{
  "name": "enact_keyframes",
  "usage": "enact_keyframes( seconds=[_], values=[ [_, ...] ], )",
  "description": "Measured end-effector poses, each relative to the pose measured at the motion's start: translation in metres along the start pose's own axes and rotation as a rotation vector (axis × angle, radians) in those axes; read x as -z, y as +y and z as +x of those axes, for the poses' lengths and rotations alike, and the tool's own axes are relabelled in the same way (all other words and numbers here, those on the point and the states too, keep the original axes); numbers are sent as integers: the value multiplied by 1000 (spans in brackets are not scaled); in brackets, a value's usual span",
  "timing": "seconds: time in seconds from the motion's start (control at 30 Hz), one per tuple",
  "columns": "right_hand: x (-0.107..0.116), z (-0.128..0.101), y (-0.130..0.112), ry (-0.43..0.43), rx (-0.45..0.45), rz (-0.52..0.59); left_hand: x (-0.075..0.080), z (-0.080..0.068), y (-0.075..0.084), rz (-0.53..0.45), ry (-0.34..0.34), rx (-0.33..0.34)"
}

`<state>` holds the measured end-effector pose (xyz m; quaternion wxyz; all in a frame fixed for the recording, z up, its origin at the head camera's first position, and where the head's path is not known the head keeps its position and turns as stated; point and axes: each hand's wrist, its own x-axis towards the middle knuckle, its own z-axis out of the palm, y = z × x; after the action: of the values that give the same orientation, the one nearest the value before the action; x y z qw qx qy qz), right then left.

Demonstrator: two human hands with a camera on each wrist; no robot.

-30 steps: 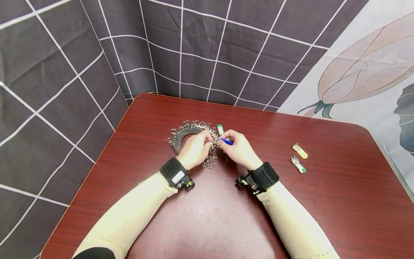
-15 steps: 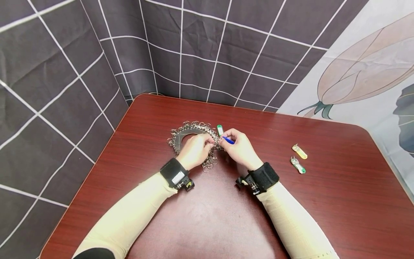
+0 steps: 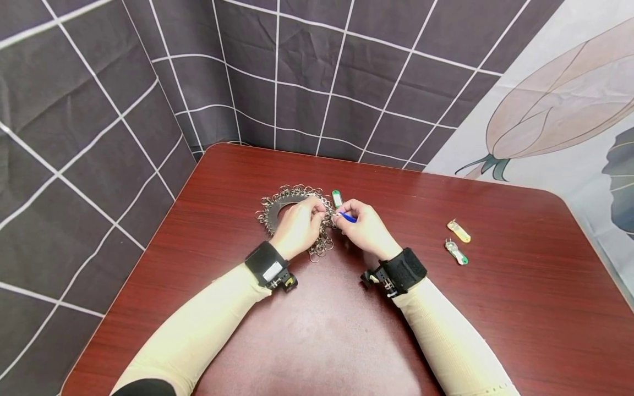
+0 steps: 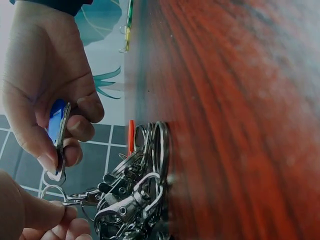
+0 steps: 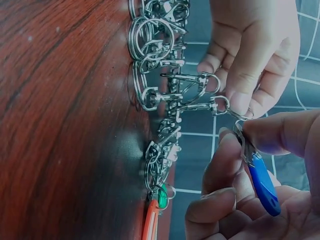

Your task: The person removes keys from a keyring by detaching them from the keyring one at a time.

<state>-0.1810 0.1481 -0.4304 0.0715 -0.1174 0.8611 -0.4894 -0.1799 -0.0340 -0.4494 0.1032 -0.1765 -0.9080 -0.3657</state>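
Dark cloth with a white grid (image 3: 317, 71) hangs behind a reddish wooden desk (image 3: 317, 330). On it, metal rings and swivel clasps (image 4: 125, 206) lie in a crowded loop. Above the loop's right side, the left hand (image 3: 299, 224) pinches a thin ring (image 4: 53, 187) on one clasp, while the right hand's fingers grip a blue tag (image 5: 265, 187) with a metal key (image 4: 65, 131), its end meeting that ring. Such a small ring could spring from the fingertips if either pinch loosens; neighbouring clasps, packed close, might snag and tug it aside.
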Motion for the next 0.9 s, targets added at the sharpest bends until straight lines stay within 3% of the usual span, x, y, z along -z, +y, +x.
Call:
enact_keyframes(
  seconds=[0.33,0.9],
  values=[
    [0,0,-1,6,6,-10,2,-1,2,-19,11,0],
    [0,1,-1,61,28,-52,4,0,2,-61,-99,-2]
  ],
)
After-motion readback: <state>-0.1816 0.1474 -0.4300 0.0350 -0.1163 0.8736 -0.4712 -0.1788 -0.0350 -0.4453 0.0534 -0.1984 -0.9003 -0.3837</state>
